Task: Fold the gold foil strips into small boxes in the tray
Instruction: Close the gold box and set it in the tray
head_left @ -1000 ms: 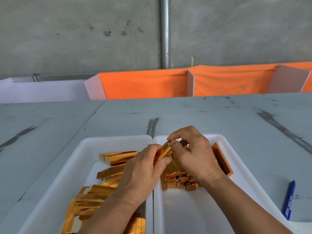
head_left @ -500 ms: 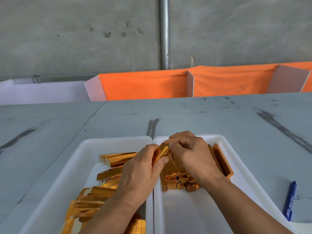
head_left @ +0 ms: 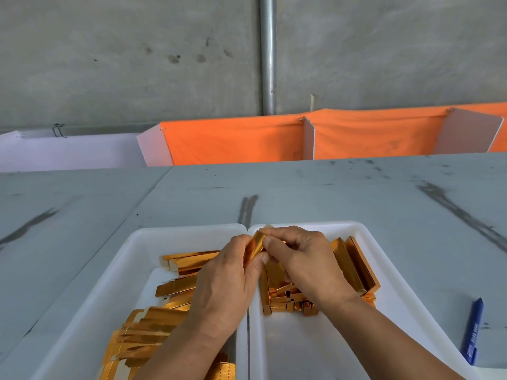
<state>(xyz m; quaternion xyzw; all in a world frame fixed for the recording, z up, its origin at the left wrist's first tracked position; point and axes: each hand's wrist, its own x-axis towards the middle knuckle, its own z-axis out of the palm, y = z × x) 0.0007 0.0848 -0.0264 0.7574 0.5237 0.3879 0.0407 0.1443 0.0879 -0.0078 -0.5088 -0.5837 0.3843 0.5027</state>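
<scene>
Pinching one gold foil strip [head_left: 256, 244] between curled fingers [head_left: 285, 237] of left hand [head_left: 222, 283] and right hand [head_left: 307, 267], above the touching rims of left tray [head_left: 137, 242] and right tray [head_left: 365, 234]. Flat strips [head_left: 153, 327] in left tray, folded boxes [head_left: 354, 264] in right.

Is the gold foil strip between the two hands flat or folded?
Folded: the gold foil strip shows angled faces, pinched by the left hand and right hand.

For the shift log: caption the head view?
Left hand and right hand pinch a gold foil strip above the left tray of flat strips and right tray of folded boxes.
</scene>
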